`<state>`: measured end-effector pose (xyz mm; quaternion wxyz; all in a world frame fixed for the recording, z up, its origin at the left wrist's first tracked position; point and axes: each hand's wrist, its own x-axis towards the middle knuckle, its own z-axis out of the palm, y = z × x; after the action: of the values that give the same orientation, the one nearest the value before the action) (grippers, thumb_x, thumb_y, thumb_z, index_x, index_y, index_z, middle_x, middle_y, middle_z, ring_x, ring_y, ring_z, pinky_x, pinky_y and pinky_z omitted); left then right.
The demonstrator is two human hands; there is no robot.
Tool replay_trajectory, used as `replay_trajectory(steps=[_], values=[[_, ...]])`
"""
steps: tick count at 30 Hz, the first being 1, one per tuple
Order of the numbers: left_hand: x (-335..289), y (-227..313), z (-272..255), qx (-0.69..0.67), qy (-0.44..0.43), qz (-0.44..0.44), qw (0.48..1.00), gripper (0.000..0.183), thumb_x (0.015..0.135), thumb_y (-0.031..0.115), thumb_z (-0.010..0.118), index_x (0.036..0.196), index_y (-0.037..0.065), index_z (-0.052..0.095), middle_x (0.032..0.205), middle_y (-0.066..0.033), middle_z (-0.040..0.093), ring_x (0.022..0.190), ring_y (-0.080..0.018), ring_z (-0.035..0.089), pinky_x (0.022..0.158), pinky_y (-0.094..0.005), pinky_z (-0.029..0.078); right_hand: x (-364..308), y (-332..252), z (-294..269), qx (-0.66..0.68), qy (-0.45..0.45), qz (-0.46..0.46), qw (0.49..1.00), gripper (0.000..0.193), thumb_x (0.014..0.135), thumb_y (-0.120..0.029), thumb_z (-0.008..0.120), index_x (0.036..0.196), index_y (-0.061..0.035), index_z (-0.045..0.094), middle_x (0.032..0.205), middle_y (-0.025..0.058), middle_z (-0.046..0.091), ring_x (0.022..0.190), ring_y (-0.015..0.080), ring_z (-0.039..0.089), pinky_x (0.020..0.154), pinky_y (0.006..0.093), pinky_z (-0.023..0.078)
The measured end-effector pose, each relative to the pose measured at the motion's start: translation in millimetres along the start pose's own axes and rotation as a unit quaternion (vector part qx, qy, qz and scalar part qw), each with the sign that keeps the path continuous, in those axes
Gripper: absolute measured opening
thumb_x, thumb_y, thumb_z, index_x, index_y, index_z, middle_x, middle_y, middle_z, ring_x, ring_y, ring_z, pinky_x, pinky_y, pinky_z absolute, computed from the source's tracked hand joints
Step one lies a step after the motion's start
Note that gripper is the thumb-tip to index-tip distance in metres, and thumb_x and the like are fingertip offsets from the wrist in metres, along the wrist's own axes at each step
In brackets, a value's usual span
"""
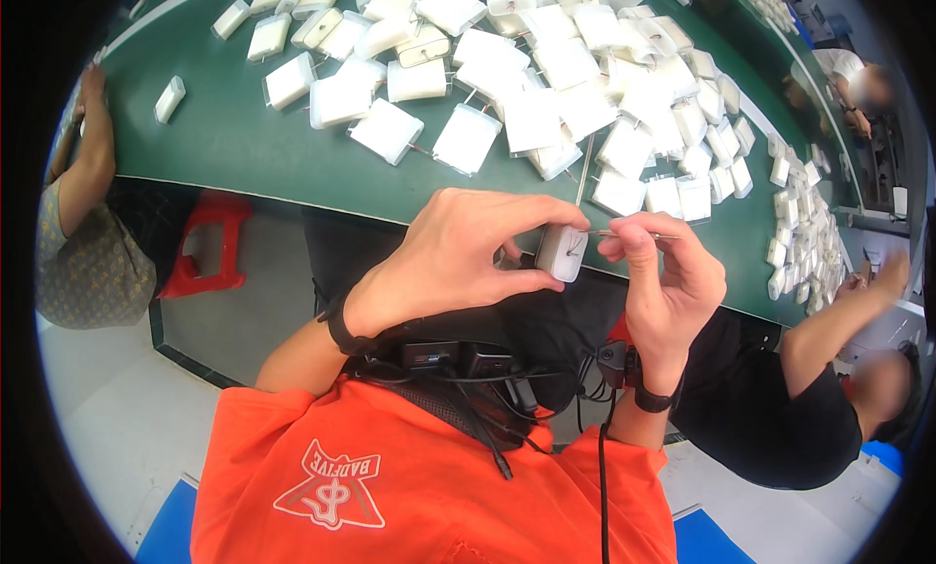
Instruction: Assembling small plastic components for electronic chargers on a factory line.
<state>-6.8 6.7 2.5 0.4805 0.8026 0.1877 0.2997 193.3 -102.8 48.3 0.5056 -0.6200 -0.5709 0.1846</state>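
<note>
My left hand (458, 252) pinches a small white box-shaped part (559, 255) between thumb and fingers, just off the near table edge. Thin dark wire shows on the end of the part that faces right. Pinched in my right hand (673, 281) is a thin metal pick-like tool (606, 233), held roughly level. Its tip is close to the wire; whether they touch I cannot tell. Beyond my hands, many similar white parts (468, 140) lie heaped on the green table (244, 159), several with short wires sticking out.
One white part (170, 100) lies apart at the left. Another pile of white parts (804, 233) is at the right. A co-worker in black (780, 398) sits to my right, another person (93, 233) to my left near a red stool (219, 247). A black cable (604, 466) hangs over my front.
</note>
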Motion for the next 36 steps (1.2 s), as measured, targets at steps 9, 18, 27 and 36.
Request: replay_trajectory(steps=[9, 18, 27, 36], values=[[-1.6, 0.4, -0.2, 0.000, 0.001, -0.009, 1.000, 0.056, 0.077, 0.013, 0.097, 0.130, 0.008, 0.077, 0.110, -0.0071, 0.082, 0.079, -0.0227, 0.078, 0.064, -0.0300, 0.064, 10.6, -22.2, 6.0, -0.134, -0.040, -0.092, 0.986, 0.005, 0.093, 0.005, 0.078, 0.095, 0.0008, 0.075, 0.083, 0.0108, 0.074, 0.072, 0.0258, 0.072, 0.066, 0.0336, 0.054], [-2.8, 1.1, -0.5, -0.013, -0.015, -0.031, 0.999, 0.054, 0.078, 0.008, 0.094, 0.130, 0.007, 0.077, 0.117, -0.0077, 0.083, 0.087, -0.0237, 0.081, 0.072, -0.0301, 0.066, 53.5, -19.8, 5.9, 0.024, -0.145, 0.213, 0.966, 0.018, 0.104, -0.006, 0.069, 0.092, 0.0073, 0.072, 0.078, 0.0098, 0.074, 0.065, 0.0151, 0.072, 0.061, 0.0297, 0.054], [0.8, -0.6, -2.4, -0.020, -0.019, -0.031, 0.999, 0.051, 0.079, 0.009, 0.095, 0.127, 0.008, 0.079, 0.117, -0.0066, 0.082, 0.089, -0.0211, 0.079, 0.070, -0.0290, 0.064, 2.7, 5.1, -4.7, 0.060, 0.081, 0.004, 0.995, 0.020, 0.113, -0.009, 0.064, 0.100, 0.0051, 0.070, 0.086, 0.0086, 0.075, 0.071, 0.0119, 0.071, 0.063, 0.0242, 0.054], [-3.5, 23.5, -34.3, -0.158, -0.092, -0.042, 0.982, 0.065, 0.081, 0.010, 0.098, 0.139, 0.005, 0.071, 0.126, -0.0104, 0.076, 0.095, -0.0184, 0.073, 0.080, -0.0304, 0.059, -17.6, 62.6, -15.0, 0.248, 0.159, 0.048, 0.954, 0.025, 0.117, -0.014, 0.056, 0.099, 0.0024, 0.063, 0.077, 0.0050, 0.061, 0.064, 0.0101, 0.054, 0.062, 0.0277, 0.048]])
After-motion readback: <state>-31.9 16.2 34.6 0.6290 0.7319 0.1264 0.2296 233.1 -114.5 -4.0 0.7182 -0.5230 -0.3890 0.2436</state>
